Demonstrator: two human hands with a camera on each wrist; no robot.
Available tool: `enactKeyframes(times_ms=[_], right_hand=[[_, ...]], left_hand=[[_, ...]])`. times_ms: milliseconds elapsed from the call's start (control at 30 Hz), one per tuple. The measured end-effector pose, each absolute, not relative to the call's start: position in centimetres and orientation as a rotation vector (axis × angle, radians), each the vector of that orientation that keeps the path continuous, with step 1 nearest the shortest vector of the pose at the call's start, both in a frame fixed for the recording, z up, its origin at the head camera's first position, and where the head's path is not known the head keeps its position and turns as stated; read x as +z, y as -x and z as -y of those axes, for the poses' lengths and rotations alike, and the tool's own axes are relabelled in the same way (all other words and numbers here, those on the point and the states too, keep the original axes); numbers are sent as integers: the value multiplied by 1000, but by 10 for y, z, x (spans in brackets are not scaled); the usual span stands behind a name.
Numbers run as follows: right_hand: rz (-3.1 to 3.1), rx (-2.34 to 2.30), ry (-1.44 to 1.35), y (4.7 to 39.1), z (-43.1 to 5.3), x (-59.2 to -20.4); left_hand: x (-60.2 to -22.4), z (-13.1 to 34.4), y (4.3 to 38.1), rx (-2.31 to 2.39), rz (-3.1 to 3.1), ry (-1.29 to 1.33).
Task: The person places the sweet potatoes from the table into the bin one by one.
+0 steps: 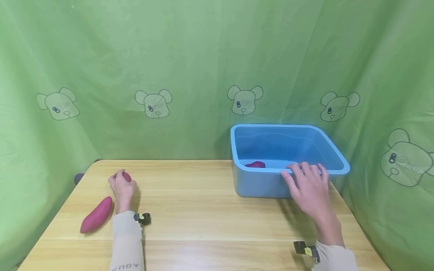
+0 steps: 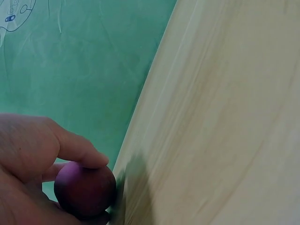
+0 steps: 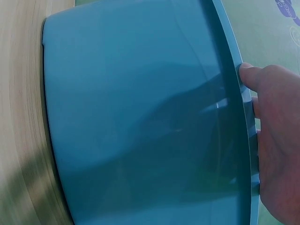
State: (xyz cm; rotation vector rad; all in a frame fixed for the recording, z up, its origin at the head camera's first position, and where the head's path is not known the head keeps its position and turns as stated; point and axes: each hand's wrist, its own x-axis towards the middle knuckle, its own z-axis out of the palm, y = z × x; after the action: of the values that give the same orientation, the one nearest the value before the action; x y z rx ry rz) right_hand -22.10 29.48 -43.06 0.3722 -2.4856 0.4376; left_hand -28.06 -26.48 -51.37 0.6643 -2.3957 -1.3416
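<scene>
At the far left of the table, my left hand grips a purple-red sweet potato. The left wrist view shows the rounded end of that sweet potato between thumb and fingers. A longer, curved sweet potato lies beside the left forearm. On the right stands a blue plastic bin; part of another sweet potato shows inside it, the rest hidden by the near wall. My right hand holds the bin's near rim, its fingers hooked over the edge, as the right wrist view also shows.
The wooden table ends at a green curtain printed with bear heads, which hangs behind and on both sides. A dark rounded thing shows past the table's left edge. The bin stands near the back right corner.
</scene>
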Motion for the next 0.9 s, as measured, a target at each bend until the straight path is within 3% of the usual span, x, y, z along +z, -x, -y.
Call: enactKeyframes(times_ms=[900], right_hand=[[2488, 444, -372, 219, -295, -429]], left_hand=[[-510, 266, 280, -1329, 2370, -579]])
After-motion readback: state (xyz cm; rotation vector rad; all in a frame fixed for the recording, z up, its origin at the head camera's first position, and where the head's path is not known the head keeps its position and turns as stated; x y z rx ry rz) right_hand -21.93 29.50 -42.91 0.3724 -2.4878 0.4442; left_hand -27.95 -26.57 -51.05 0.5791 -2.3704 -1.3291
